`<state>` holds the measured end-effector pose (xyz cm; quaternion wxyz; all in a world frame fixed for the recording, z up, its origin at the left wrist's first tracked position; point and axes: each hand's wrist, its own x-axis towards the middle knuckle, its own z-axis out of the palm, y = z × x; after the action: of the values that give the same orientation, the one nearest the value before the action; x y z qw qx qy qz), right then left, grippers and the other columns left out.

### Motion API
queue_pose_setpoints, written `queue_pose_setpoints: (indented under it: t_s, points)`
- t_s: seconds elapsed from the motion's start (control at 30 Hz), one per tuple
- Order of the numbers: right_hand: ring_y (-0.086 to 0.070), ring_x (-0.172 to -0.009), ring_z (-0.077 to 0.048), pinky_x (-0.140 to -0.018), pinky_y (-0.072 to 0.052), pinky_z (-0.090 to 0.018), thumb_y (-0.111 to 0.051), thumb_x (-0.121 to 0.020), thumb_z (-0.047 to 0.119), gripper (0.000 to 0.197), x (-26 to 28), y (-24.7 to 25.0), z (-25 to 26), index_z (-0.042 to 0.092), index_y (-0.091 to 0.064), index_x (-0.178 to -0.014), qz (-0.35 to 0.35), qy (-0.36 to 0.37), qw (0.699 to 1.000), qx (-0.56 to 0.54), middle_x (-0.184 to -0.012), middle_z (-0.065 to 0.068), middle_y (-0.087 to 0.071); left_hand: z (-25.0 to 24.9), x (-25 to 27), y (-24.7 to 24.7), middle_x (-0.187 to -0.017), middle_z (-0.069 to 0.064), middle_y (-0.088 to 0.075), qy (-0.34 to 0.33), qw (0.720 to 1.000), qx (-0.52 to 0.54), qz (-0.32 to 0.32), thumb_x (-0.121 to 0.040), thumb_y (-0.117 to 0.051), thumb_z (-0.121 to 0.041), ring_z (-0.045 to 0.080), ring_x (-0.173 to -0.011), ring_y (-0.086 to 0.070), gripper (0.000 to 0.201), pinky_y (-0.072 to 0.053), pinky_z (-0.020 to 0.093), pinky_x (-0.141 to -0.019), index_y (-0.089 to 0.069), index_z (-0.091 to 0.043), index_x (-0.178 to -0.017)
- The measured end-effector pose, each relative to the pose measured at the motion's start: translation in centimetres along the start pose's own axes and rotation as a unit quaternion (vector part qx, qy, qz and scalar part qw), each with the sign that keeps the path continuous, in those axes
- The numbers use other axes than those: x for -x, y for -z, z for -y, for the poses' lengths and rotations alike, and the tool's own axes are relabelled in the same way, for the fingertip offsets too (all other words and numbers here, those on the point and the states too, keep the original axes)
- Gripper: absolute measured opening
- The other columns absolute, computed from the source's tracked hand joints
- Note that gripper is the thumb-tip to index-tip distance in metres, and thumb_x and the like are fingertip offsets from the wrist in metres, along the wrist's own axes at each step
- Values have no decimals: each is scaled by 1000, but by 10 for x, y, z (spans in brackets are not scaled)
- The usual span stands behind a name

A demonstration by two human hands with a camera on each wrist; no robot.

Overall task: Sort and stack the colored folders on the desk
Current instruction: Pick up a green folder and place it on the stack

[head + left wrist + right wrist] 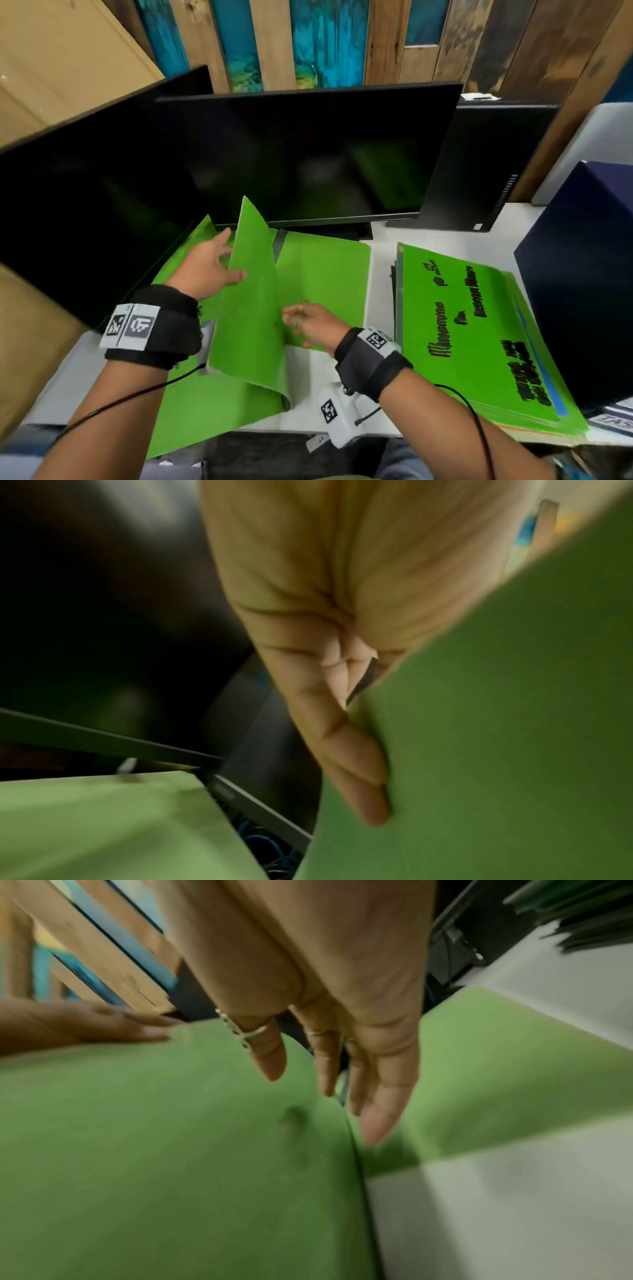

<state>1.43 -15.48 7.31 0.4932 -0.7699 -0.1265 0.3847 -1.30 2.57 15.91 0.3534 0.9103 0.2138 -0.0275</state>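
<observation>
A plain green folder lies open mid-desk, its right leaf (322,274) flat and its cover (250,308) raised and bowed. My left hand (233,260) pinches the cover's far edge, thumb on the near face and fingers behind. In the left wrist view the fingers (363,777) lie along the cover (496,723). My right hand (291,318) is open at the cover's right face; the right wrist view shows its ringed fingers (377,1110) straight over the fold of the cover (154,1150). A stack of green folders (479,325), its top one printed in black, lies at the right.
Two dark monitors (308,154) (85,205) stand close behind the folders. A black computer tower (486,164) and a dark navy box (582,274) crowd the right side. Another green sheet (205,411) lies under the open folder at the white desk's (380,274) front edge.
</observation>
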Motion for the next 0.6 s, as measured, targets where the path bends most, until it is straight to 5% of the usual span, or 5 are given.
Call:
queue_pose_setpoints:
  t_s: [0.13, 0.27, 0.33, 0.47, 0.6]
  points:
    - [-54, -120, -33, -93, -50, -38, -44, -96, 18, 40, -23, -11, -36, 1, -48, -131, -33, -126, 990, 52, -128, -18, -54, 36, 6, 8, -144, 17, -40, 4, 1000, 3, -22, -80, -69, -10, 31, -128, -46, 84, -40, 47, -106, -20, -18, -148]
    - [-58, -86, -28, -87, -49, -42, -51, -94, 19, 28, -38, -27, -48, -1, -52, -113, -35, -186, 978, -86, -90, -11, -57, 64, 15, 5, -135, 21, -50, 15, 997, -36, -73, -82, -68, -11, 32, -119, -53, 78, -42, 41, -103, -25, -17, -147]
    - [-56, -92, -28, -94, -47, -45, -54, -92, 21, 36, -48, -36, -48, -4, -53, -118, -38, -179, 979, -86, -109, -16, -60, 78, 18, 1, -135, 24, -49, 32, 992, -85, -86, -87, -62, -12, 34, -123, -50, 70, -39, 39, -103, -26, -14, -147]
    - [-53, -116, -29, -102, -42, -35, -56, -90, 37, 63, -59, -45, -54, -5, -43, -134, -73, -175, 982, -6, -127, -18, -53, 111, 20, -12, -142, 28, -35, 73, 985, -151, -43, -94, -51, -15, 38, -130, -40, 58, -31, 41, -111, -26, -14, -146]
    - [-54, -120, -30, -98, -45, -31, -63, -86, 36, 60, -65, -41, -61, -4, -49, -129, -118, -166, 978, 51, -133, -19, -54, 135, 19, -38, -152, 28, -3, 123, 973, -194, 23, -86, -60, -40, 43, -141, -15, 77, -22, 47, -116, -18, -27, -148]
